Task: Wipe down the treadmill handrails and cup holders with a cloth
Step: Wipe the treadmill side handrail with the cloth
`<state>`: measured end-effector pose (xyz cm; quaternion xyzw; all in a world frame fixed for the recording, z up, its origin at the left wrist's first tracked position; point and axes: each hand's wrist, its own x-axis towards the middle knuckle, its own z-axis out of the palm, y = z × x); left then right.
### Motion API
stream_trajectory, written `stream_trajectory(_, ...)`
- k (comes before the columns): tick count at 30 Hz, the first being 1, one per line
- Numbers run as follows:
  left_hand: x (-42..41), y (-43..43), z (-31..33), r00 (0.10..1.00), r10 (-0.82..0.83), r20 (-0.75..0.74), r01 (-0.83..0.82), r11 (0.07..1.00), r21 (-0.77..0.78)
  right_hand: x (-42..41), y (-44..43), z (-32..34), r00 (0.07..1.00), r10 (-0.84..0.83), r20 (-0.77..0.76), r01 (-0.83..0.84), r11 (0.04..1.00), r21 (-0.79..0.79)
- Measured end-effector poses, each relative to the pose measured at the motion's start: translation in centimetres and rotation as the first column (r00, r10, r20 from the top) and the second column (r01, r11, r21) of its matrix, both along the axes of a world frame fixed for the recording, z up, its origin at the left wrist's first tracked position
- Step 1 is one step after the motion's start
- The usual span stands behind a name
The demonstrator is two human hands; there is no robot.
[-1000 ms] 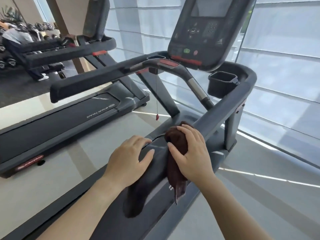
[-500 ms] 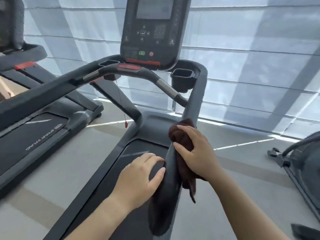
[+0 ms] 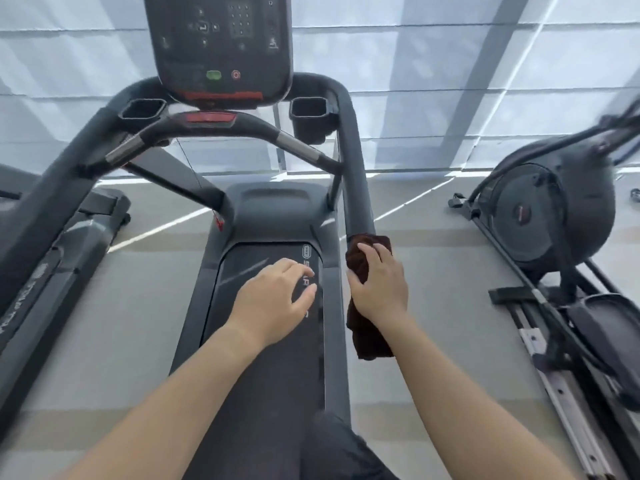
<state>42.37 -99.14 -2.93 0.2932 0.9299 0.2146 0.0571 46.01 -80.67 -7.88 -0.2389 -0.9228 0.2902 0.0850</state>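
Head view: the camera has swung right since half a second ago, so the right handrail (image 3: 356, 188) now runs straight up the frame and an elliptical trainer (image 3: 550, 216) fills the right side. The right hand (image 3: 379, 285) stays wrapped around the dark brown cloth (image 3: 365, 327) at the lower end of that rail, fingers curled over the fabric, a tail of cloth hanging below the wrist. The left hand (image 3: 273, 299) has come off the rail; it hovers over the treadmill belt (image 3: 263, 375), just left of the rail, fingers loosely spread, holding nothing.

Up the rail, the right cup holder (image 3: 308, 110) sits beside its top bend, the left cup holder (image 3: 142, 110) across the console (image 3: 221, 46), and a curved crossbar (image 3: 221, 129) spans between the two rails. A red safety clip (image 3: 219, 221) dangles left of the rail.

Right of the rail, bare grey floor (image 3: 433, 306) separates it from the elliptical. A second treadmill (image 3: 52, 258) stands far left.
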Motion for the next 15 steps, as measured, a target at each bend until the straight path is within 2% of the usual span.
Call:
stream_trajectory(4,-1.7,0.1,0.6,0.996,-0.094,0.002,0.094,0.995,-0.040,0.7,-0.9,-0.3,0.998,0.035,0.049,-0.039,0.995,0.089)
stream_trajectory(8,-3.8,0.4,0.2,0.987,-0.158,0.022,0.159,0.986,-0.043,3.5,-1.9,-1.6,1.000,-0.006,-0.006,0.006,0.994,0.108)
stream_trajectory(12,-6.8,1.5,-0.4,0.975,-0.222,0.028,0.223,0.972,-0.071,0.9,-2.0,-1.6,0.991,-0.131,-0.041,0.135,0.985,0.110)
stream_trajectory(15,-9.7,2.5,-0.7,0.955,-0.296,0.031,0.298,0.947,-0.119,-2.5,-1.9,-1.5,0.992,-0.120,0.036,0.111,0.976,0.188)
